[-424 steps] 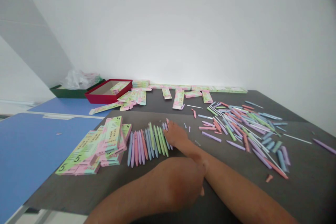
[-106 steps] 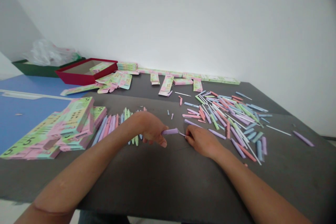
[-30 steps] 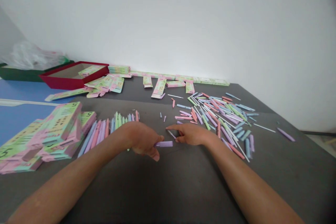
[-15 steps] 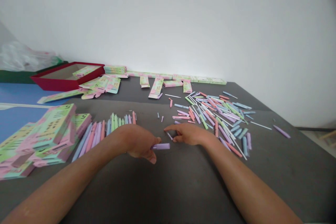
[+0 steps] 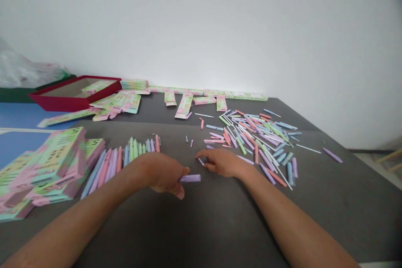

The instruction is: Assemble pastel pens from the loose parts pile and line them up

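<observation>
As left hand [image 5: 163, 174] grips, one lilac pen [image 5: 190, 178]

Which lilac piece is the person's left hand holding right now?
The short, thick lilac tube, its end tucked under the left hand. The thin lilac piece lies apart on the table, beside the right hand.

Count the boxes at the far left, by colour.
Red cardboard box: 1
Dark green box: 1
Total: 2
</observation>
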Demonstrator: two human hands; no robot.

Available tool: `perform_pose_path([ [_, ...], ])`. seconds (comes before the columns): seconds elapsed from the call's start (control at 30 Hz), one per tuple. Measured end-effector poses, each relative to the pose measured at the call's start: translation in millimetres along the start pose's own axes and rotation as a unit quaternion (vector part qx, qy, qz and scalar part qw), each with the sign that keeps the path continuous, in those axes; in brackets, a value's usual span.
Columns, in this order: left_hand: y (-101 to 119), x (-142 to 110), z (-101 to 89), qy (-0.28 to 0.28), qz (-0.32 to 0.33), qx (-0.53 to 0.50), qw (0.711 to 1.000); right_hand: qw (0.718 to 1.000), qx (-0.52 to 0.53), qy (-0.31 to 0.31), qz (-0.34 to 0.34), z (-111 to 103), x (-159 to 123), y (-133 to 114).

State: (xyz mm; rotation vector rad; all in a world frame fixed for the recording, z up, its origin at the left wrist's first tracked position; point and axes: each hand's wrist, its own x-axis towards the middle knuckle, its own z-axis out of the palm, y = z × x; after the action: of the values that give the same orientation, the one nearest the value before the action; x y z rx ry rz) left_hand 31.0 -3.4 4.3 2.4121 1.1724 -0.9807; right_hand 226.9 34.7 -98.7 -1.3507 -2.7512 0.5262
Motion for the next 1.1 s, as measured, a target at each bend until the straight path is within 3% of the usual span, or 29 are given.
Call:
perform_pose_path([
  [0.13,-4,-1,-0.8,0.006,-0.001,-0.002,1.0,0.998,0.055,0.019,-0.005,3,-4,5],
  [0.23,-11,-2,-1.9,0.015,-0.008,-0.005,1.0,0.982,0.183,0.04,-0.022,8,-7,10],
  [0.3,-16,-2,-2.6,0.018,-0.013,-0.009,1.0,0.947,0.319,0.026,-0.036,11,-9,11],
  [0.4,-20,-1,-3.4,0.024,-0.004,-0.02,1.0,0.87,0.49,-0.022,-0.058,14,-9,8],
  [0.53,-21,1,-4.5,0.009,-0.015,-0.038,0.999,0.802,0.588,-0.046,-0.096,14,-10,1],
  [0.67,-23,2,-5.2,0.009,0.002,-0.067,0.998,0.76,0.638,-0.041,-0.12,14,-15,-8],
  [0.9,-28,7,-2.9,-0.009,0.0,-0.098,0.995,0.729,0.667,0.004,-0.152,12,-24,-26],
  [1.1,-32,13,-1.7,-0.041,0.02,-0.137,0.989,0.741,0.655,0.031,-0.142,9,-26,-34],
])
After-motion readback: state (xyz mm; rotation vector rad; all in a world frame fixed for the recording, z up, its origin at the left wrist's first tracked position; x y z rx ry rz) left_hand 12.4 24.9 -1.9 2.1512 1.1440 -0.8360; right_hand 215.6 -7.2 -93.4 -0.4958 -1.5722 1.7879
